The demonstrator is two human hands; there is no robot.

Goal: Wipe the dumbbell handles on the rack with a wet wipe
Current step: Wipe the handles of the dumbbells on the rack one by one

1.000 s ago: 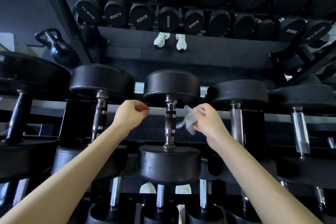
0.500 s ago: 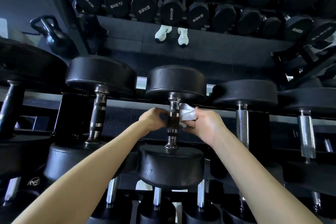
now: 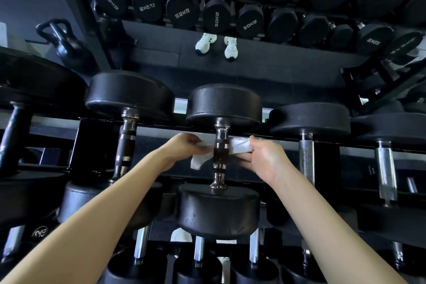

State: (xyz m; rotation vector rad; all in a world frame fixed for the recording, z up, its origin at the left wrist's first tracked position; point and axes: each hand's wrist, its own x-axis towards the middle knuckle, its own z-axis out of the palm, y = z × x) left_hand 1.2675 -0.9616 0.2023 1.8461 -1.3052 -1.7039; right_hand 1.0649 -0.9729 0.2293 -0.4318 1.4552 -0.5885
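A black dumbbell with a chrome and black handle (image 3: 220, 157) lies on the rack in the middle of the view. A white wet wipe (image 3: 239, 145) passes behind the handle's upper part. My left hand (image 3: 184, 148) pinches the wipe's left end, which hangs down beside the handle. My right hand (image 3: 262, 157) pinches the right end between thumb and fingers. The two hands lie on either side of the handle, a little apart from it.
More black dumbbells lie on the same rack rail (image 3: 161, 130) left (image 3: 126, 145) and right (image 3: 306, 159) of the middle one. Smaller dumbbells fill the tier below. A mirror behind shows reflected dumbbells, a kettlebell (image 3: 62, 41) and white shoes (image 3: 216, 45).
The left hand came across to the handle and took the wipe's free end. The wipe, first held beside the handle by the right hand, now stretches behind it between both hands.
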